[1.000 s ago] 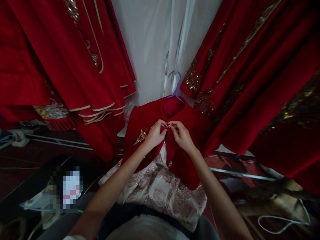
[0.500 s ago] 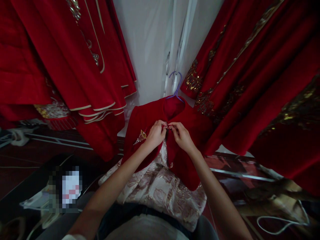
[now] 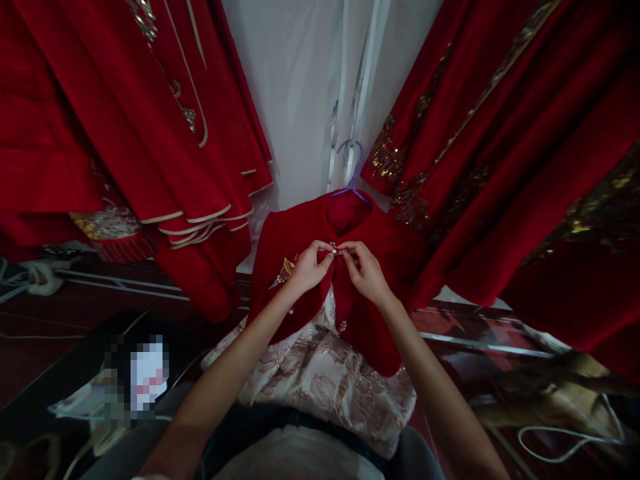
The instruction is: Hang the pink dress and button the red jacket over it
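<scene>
A red jacket (image 3: 295, 230) on a purple hanger (image 3: 354, 175) lies over a pale brocade garment (image 3: 320, 380) on my lap. At the jacket's front opening, below the collar, my left hand (image 3: 314, 265) and my right hand (image 3: 366, 270) meet with thumbs and fingertips pinched. Between them shows a small beaded clasp (image 3: 337, 251), its two sides at my fingertips; whether it is joined I cannot tell. A gold brooch-like ornament (image 3: 287, 268) sits on the jacket beside my left hand. Lower on the front edge is another small beaded fastener (image 3: 343, 326).
Red garments with pale piping (image 3: 200, 167) hang at the left, and red gold-embroidered garments (image 3: 480, 167) at the right. Behind the hanger stands a white panel (image 3: 290, 87). A blurred-out lit object (image 3: 147, 377) lies low on the left. A white cord (image 3: 550, 453) loops at lower right.
My hands stay at the clasp with slight finger movement; more of its beads show between the fingertips. The whole view has shifted slightly.
</scene>
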`<state>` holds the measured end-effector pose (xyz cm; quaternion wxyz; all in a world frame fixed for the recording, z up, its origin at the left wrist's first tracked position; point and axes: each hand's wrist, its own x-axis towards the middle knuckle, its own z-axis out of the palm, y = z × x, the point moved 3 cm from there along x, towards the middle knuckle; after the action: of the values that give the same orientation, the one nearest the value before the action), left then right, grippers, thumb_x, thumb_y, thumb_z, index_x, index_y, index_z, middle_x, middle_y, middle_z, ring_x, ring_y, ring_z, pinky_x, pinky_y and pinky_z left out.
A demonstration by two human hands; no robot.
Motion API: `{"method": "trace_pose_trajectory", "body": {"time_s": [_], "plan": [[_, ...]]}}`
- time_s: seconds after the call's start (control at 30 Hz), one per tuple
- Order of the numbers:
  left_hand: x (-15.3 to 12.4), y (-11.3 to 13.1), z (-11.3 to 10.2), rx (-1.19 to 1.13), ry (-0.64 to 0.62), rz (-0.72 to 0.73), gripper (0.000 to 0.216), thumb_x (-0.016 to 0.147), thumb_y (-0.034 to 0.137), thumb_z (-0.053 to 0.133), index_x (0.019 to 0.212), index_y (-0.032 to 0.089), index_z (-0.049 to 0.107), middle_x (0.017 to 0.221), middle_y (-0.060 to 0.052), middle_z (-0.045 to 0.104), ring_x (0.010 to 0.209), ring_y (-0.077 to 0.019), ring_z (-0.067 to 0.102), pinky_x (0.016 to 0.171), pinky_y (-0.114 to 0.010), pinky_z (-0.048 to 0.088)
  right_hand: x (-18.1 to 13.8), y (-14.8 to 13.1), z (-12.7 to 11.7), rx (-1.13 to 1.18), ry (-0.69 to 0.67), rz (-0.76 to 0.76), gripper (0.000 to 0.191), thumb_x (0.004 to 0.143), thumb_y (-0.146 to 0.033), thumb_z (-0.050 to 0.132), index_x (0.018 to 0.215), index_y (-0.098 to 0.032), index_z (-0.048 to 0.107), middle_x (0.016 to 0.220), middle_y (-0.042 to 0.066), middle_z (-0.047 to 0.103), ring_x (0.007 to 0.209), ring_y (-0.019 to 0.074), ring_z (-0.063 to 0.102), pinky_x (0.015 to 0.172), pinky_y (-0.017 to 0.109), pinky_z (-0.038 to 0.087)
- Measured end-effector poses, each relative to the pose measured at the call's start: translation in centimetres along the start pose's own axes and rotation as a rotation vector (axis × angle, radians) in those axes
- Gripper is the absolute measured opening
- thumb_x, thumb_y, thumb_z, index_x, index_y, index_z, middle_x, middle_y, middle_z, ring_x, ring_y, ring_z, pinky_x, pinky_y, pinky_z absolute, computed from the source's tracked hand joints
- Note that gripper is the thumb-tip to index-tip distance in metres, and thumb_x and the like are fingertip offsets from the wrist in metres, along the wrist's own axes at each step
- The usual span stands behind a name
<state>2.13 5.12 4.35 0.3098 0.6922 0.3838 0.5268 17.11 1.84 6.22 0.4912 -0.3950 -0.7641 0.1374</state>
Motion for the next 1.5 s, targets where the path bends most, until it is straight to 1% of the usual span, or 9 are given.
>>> {"method": "trace_pose_trajectory", "body": {"time_s": [0.13, 0.27, 0.4, 0.6, 0.7, 0.83, 1.0, 1.33, 1.5], "plan": [[0.2, -0.1, -0.1, 0.058, -0.039, 0.034, 0.010, 0.083, 0.015, 0.056, 0.092, 0.017, 0.058, 0.093, -0.005, 0.066, 0.088, -0.0154, 0.062, 0.087, -0.031, 0.047, -0.2, -0.1, -0.2, 0.006, 0.004, 0.018, 0.019, 0.095, -0.029, 0.043, 0.109, -0.023, 0.056, 0.104, 0.008, 0.060, 0.094, 0.0190, 0.060, 0.074, 0.031, 0.052], [0.0, 1.1, -0.4, 0.228, -0.090, 0.098, 0.014, 0.083, 0.012, 0.052, 0.095, 0.018, 0.056, 0.095, -0.004, 0.066, 0.092, -0.0163, 0.063, 0.089, -0.032, 0.047, -0.1, -0.1, -0.1, -0.010, 0.001, 0.012, 0.020, 0.096, -0.028, 0.042, 0.108, -0.023, 0.057, 0.103, 0.007, 0.060, 0.094, 0.0186, 0.059, 0.075, 0.031, 0.052], [-0.4, 2.3, -0.2, 0.356, -0.092, 0.085, 0.018, 0.079, 0.010, 0.054, 0.095, 0.019, 0.053, 0.097, -0.005, 0.064, 0.094, -0.0179, 0.062, 0.091, -0.034, 0.048, 0.1, -0.1, 0.1, -0.009, 0.010, 0.011, 0.020, 0.096, -0.028, 0.042, 0.109, -0.023, 0.057, 0.106, 0.008, 0.060, 0.096, 0.0192, 0.060, 0.075, 0.031, 0.053], [-0.8, 2.8, 0.4, 0.365, -0.034, 0.087, 0.008, 0.085, 0.020, 0.055, 0.092, 0.018, 0.054, 0.095, -0.006, 0.064, 0.093, -0.0193, 0.063, 0.089, -0.035, 0.049, 0.0, -0.2, -0.2, -0.005, -0.007, 0.016, 0.021, 0.095, -0.031, 0.043, 0.109, -0.023, 0.057, 0.105, 0.009, 0.061, 0.095, 0.0203, 0.060, 0.073, 0.033, 0.055], [-0.9, 2.9, 0.4, 0.352, -0.036, 0.122, 0.006, 0.087, 0.020, 0.053, 0.093, 0.019, 0.054, 0.094, -0.005, 0.064, 0.093, -0.0183, 0.063, 0.089, -0.034, 0.048, -0.2, -0.3, -0.4, 0.003, -0.023, 0.024, 0.022, 0.096, -0.032, 0.043, 0.110, -0.023, 0.058, 0.105, 0.009, 0.061, 0.096, 0.0201, 0.061, 0.073, 0.032, 0.055], [-1.1, 3.3, -0.1, 0.393, -0.086, 0.187, 0.010, 0.086, 0.017, 0.053, 0.096, 0.019, 0.054, 0.098, -0.005, 0.064, 0.094, -0.0182, 0.062, 0.089, -0.032, 0.048, -0.4, -0.1, -0.5, 0.021, -0.015, 0.047, 0.022, 0.094, -0.034, 0.049, 0.110, -0.022, 0.057, 0.105, 0.008, 0.061, 0.093, 0.0188, 0.062, 0.072, 0.031, 0.055], [-1.0, 4.1, -0.7, 0.555, -0.160, 0.235, 0.013, 0.086, 0.020, 0.054, 0.099, 0.021, 0.055, 0.098, -0.004, 0.062, 0.092, -0.0191, 0.062, 0.086, -0.032, 0.048, -0.4, 0.2, -0.5, 0.044, -0.026, 0.067, 0.022, 0.090, -0.035, 0.055, 0.108, -0.022, 0.057, 0.102, 0.006, 0.062, 0.088, 0.0173, 0.062, 0.070, 0.030, 0.057], [-0.4, 5.6, -0.3, 0.751, -0.254, 0.330, 0.009, 0.089, 0.021, 0.050, 0.092, 0.019, 0.058, 0.092, -0.006, 0.056, 0.090, -0.0203, 0.056, 0.082, -0.031, 0.048, -0.1, 0.1, -1.0, 0.043, -0.041, 0.066, 0.026, 0.089, -0.037, 0.056, 0.110, -0.023, 0.049, 0.104, 0.007, 0.062, 0.093, 0.0196, 0.064, 0.076, 0.036, 0.060], [0.3, 5.6, -0.4, 0.652, -0.297, 0.357, 0.004, 0.085, 0.021, 0.055, 0.085, 0.019, 0.058, 0.083, -0.003, 0.054, 0.082, -0.0178, 0.055, 0.078, -0.029, 0.046, 0.1, 0.2, -1.0, 0.047, -0.063, 0.028, 0.026, 0.091, -0.038, 0.054, 0.111, -0.024, 0.045, 0.109, 0.009, 0.060, 0.098, 0.0210, 0.064, 0.084, 0.040, 0.058]]}}
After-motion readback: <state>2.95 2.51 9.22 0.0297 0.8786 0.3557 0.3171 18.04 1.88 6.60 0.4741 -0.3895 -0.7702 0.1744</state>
